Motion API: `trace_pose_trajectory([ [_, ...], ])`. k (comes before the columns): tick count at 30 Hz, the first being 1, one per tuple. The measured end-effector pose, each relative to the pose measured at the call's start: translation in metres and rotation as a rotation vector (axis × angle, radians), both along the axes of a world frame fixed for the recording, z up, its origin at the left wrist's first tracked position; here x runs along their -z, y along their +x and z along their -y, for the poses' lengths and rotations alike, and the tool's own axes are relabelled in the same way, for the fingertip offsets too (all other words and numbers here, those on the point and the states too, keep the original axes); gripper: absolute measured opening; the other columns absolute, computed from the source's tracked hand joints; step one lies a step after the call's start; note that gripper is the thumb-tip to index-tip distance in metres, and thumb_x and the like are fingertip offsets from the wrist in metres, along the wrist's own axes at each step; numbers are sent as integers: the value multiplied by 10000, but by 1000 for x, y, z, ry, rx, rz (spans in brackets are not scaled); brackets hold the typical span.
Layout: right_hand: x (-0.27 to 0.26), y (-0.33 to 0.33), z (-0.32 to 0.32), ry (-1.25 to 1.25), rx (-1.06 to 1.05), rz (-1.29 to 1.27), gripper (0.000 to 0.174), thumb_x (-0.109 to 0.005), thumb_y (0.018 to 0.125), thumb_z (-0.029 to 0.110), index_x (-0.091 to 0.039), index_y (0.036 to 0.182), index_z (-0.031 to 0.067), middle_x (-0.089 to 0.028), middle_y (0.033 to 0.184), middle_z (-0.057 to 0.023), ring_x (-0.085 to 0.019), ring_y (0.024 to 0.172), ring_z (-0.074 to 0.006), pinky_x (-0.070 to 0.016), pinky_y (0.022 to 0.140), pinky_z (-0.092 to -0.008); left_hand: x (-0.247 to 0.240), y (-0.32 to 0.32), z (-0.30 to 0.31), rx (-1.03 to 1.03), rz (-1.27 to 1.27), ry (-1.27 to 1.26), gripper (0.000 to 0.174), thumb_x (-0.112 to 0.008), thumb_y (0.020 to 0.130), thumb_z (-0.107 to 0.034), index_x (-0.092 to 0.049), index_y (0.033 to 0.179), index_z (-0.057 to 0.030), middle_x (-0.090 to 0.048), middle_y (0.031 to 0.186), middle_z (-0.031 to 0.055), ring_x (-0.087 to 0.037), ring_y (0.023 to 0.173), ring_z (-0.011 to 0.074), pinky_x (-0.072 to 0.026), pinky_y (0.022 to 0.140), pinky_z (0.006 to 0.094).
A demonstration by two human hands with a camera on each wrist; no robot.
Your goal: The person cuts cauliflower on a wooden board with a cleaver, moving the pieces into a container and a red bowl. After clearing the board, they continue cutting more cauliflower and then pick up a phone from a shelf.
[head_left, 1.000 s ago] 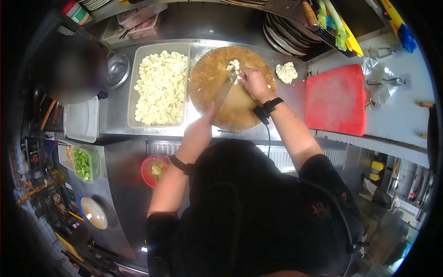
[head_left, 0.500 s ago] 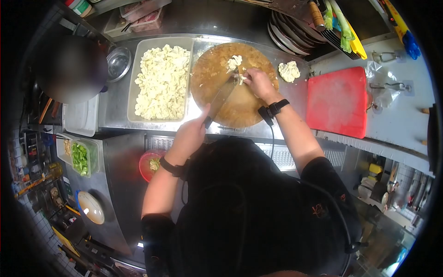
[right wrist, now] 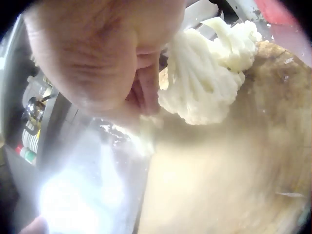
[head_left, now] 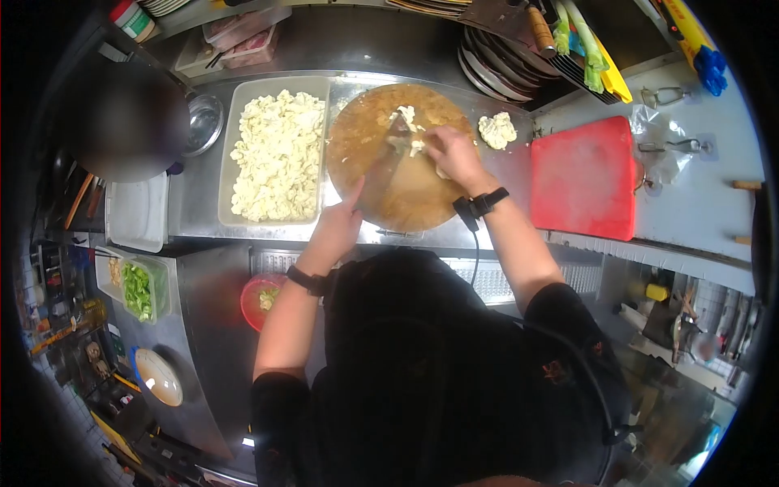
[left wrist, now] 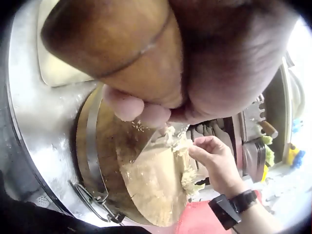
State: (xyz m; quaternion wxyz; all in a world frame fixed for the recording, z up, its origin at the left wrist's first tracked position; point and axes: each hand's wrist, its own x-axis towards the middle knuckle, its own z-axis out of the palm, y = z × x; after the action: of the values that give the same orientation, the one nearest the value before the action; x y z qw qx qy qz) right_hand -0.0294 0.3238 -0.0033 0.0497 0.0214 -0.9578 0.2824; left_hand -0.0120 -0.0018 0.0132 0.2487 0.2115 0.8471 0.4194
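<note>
My left hand [head_left: 334, 231] grips a cleaver [head_left: 381, 180], its blade slanting over the round wooden chopping board [head_left: 426, 207]. Up close in the left wrist view, the wooden handle [left wrist: 112, 34] sits in the curled palm. Over the board's right part, my right hand [head_left: 456, 156] pinches a small cauliflower piece [right wrist: 142, 139], blurred at the fingertips beside the blade. A larger cauliflower floret [right wrist: 200, 85] lies on the board under that hand. More cut florets [head_left: 406, 118] lie near the cleaver's tip.
Left of the board stands a pale tray [head_left: 223, 191] heaped with cauliflower florets. A cauliflower chunk [head_left: 497, 130] lies on the steel counter to the right, before a red cutting board [head_left: 584, 178]. Dark plates [head_left: 495, 69] stand behind. A red bowl [head_left: 253, 302] sits below the counter.
The cleaver has shifted a little on the board, its tip now among the cut florets. My right hand has drawn slightly right from the blade.
</note>
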Motion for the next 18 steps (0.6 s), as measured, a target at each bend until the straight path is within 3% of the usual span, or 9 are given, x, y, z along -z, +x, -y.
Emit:
trace_pose_trajectory([
  [2, -6, 15, -18, -8, 144, -212, 285, -681, 842, 28, -711, 1126, 34, -705, 1127, -205, -680, 1069, -400, -559, 942, -445, -8, 7, 7, -52, -63, -13, 673, -550, 976, -71, -389, 1619, -185, -661, 848, 331, -670, 808, 498, -519, 743, 545],
  [3, 2, 22, -36, -86, 224, -110, 412, -658, 817, 13, -692, 1227, 37, -684, 1245, -208, -653, 1169, -394, -534, 1034, -439, -7, 10, 13, -63, -84, 8, 686, -557, 971, -64, -382, 1625, -179, -652, 814, 314, -655, 756, 492, -505, 720, 551],
  [7, 3, 50, -62, 7, 191, 13, 570, -689, 817, 111, -610, 1377, 36, -619, 1411, -234, -557, 1332, -418, -441, 1162, -434, -25, 18, 26, -62, 23, 24, 701, -571, 958, -43, -383, 1623, -163, -657, 828, 310, -653, 769, 490, -501, 728, 552],
  [10, 5, 55, -54, -172, 212, 194, 575, -696, 848, 160, -596, 1401, 39, -607, 1433, -237, -537, 1358, -420, -426, 1177, -423, -19, 16, 24, 57, -12, 15, 701, -577, 956, -46, -387, 1621, -166, -663, 847, 319, -658, 796, 497, -506, 751, 553],
  [12, 10, 55, -52, -155, 220, 194, 552, -733, 856, 185, -619, 1379, 51, -616, 1410, -243, -549, 1340, -420, -444, 1153, -428, -15, 14, 17, 85, -33, -21, 700, -578, 954, -46, -392, 1618, -166, -665, 850, 321, -659, 805, 501, -508, 758, 553],
  [15, 17, 54, -51, -97, 164, 180, 504, -779, 839, 186, -654, 1310, 54, -647, 1326, -248, -576, 1288, -419, -474, 1102, -442, -11, 12, 11, 89, -54, -40, 701, -580, 952, -46, -394, 1616, -167, -667, 845, 322, -662, 816, 503, -511, 763, 553],
  [18, 15, 54, -44, -140, 265, 209, 424, -817, 806, 140, -675, 1195, 49, -643, 1273, -234, -589, 1237, -412, -498, 1046, -445, -12, 12, 8, 55, -42, -32, 708, -579, 951, -44, -384, 1620, -168, -665, 832, 320, -666, 818, 500, -514, 758, 550],
])
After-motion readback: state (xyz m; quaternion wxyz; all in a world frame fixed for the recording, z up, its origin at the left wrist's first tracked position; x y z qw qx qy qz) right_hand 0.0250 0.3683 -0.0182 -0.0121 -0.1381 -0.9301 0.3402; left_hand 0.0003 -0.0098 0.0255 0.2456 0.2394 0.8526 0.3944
